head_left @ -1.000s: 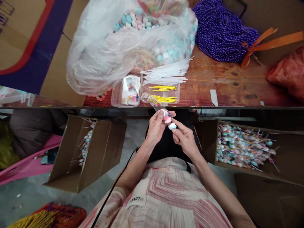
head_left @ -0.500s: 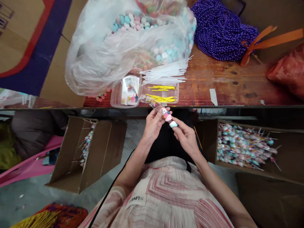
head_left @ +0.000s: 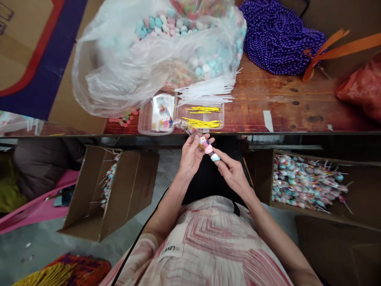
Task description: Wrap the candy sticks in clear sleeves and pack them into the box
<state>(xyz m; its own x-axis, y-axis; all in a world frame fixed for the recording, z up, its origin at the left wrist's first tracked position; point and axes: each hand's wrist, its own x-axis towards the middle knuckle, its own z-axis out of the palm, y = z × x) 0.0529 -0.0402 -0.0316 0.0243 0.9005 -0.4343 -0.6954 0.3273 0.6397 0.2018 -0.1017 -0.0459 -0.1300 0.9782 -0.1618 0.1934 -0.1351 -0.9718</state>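
My left hand [head_left: 189, 157] is closed round a small clear printed candy bag [head_left: 204, 142], just below the table edge. Pink and white pieces show inside, and the bag's narrow end slants up toward the trays. At its lower right end, my right hand [head_left: 233, 171] pinches a pale blue and white marshmallow [head_left: 215, 157] between thumb and fingers. Whether this piece lies inside the bag's mouth or just at it, I cannot tell. Above my hands sit a clear tray of printed bags [head_left: 162, 113] and another holding yellow twist ties [head_left: 202, 122] and white sticks [head_left: 205, 95].
A large plastic bag [head_left: 110, 87] of pastel marshmallows covers the table's left half. Purple cord [head_left: 279, 39] and a red bag [head_left: 363, 85] lie to the right. Open cartons stand below, one at left [head_left: 127, 198] and one at right [head_left: 258, 174], both holding candy sticks.
The candy bag and the marshmallow have shifted slightly left. My right fingers have moved a little down along the marshmallow; both hands keep their hold.
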